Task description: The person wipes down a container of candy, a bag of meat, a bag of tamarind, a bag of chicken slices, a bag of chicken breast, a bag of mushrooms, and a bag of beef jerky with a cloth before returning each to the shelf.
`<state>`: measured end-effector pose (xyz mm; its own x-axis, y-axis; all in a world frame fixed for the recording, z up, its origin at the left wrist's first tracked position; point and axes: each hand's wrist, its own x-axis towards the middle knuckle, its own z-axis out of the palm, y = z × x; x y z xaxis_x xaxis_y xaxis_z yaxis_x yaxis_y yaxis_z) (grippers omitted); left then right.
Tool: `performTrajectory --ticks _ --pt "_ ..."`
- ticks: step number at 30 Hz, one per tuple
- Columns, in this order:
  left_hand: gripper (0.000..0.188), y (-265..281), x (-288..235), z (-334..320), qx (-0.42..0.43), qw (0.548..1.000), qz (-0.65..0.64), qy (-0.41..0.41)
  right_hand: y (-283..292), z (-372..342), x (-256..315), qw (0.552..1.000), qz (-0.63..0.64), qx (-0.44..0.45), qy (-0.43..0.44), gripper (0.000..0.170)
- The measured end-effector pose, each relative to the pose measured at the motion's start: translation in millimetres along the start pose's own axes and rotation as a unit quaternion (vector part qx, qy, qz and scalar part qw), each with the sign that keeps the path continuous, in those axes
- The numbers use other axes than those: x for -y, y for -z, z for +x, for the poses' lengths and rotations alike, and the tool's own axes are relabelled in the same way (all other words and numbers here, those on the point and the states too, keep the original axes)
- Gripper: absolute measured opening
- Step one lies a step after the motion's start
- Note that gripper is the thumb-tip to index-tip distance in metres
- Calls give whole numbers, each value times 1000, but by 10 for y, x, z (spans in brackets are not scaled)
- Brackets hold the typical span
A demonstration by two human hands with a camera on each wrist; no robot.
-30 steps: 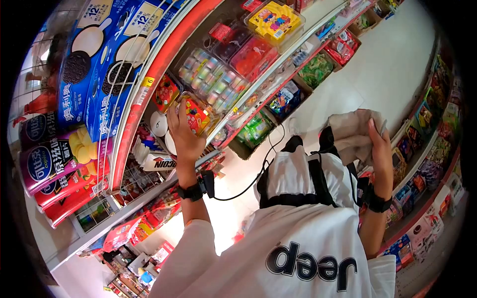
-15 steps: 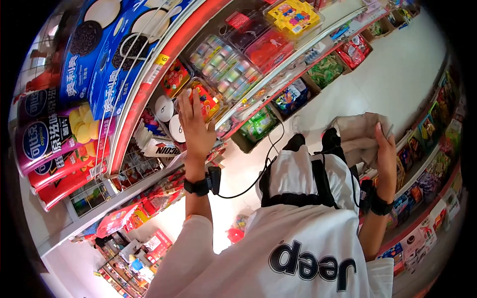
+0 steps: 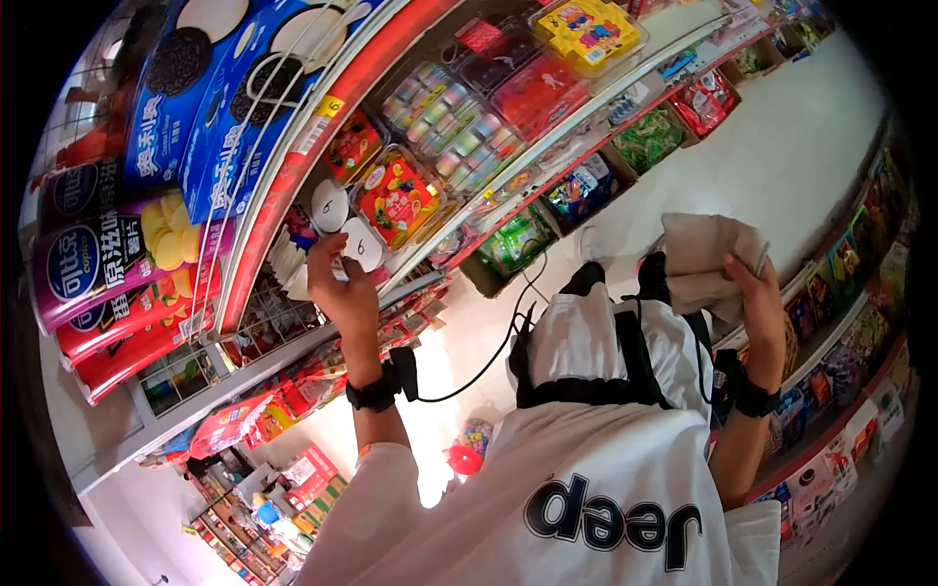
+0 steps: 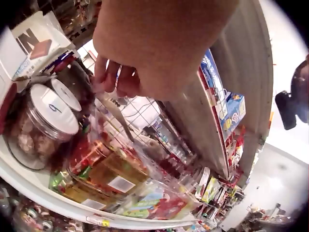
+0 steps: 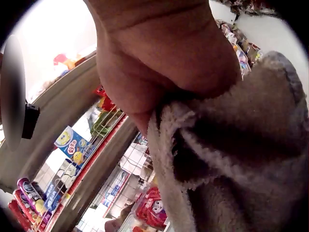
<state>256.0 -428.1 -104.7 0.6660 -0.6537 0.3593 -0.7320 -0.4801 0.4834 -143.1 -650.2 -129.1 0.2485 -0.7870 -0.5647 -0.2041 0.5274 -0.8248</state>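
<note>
In the head view my left hand point(image 3: 344, 293) is over the near end of the shelf, fingers bent, beside two jars with white lids point(image 3: 363, 244) marked with a digit. Nothing shows between its fingers. A clear-lidded box with a red fruit-print label point(image 3: 399, 200) lies just past the jars. From the left wrist, the fingers point(image 4: 116, 79) hang above the shelf, right of a clear jar point(image 4: 36, 133) of lumpy pieces. My right hand point(image 3: 760, 308) grips a folded grey-beige cloth point(image 3: 708, 256), thumb on top. The cloth's soft pile point(image 5: 227, 193) fills much of the right wrist view.
Blue cookie boxes point(image 3: 230, 137) and chip canisters point(image 3: 88, 259) stand behind a wire rail at left. Further along the shelf sit a tub of pastel rolls point(image 3: 449, 127) and a yellow box point(image 3: 586, 34). Floor-level bins hold green packets point(image 3: 513, 239). Another stocked shelf point(image 3: 831, 332) runs along the right.
My left hand has drawn back from the red fruit-print box toward the white-lidded jars, its fingers now more bent. The box shows fully. The right hand still grips the cloth.
</note>
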Motion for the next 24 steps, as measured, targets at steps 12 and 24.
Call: performTrajectory --ticks 12,24 --pt "32 -579 -2004 -75 334 887 -276 -160 -428 -255 521 913 -26 402 69 39" --pt "13 -816 -2437 39 487 814 -241 -204 0 -359 343 950 -145 155 231 33"
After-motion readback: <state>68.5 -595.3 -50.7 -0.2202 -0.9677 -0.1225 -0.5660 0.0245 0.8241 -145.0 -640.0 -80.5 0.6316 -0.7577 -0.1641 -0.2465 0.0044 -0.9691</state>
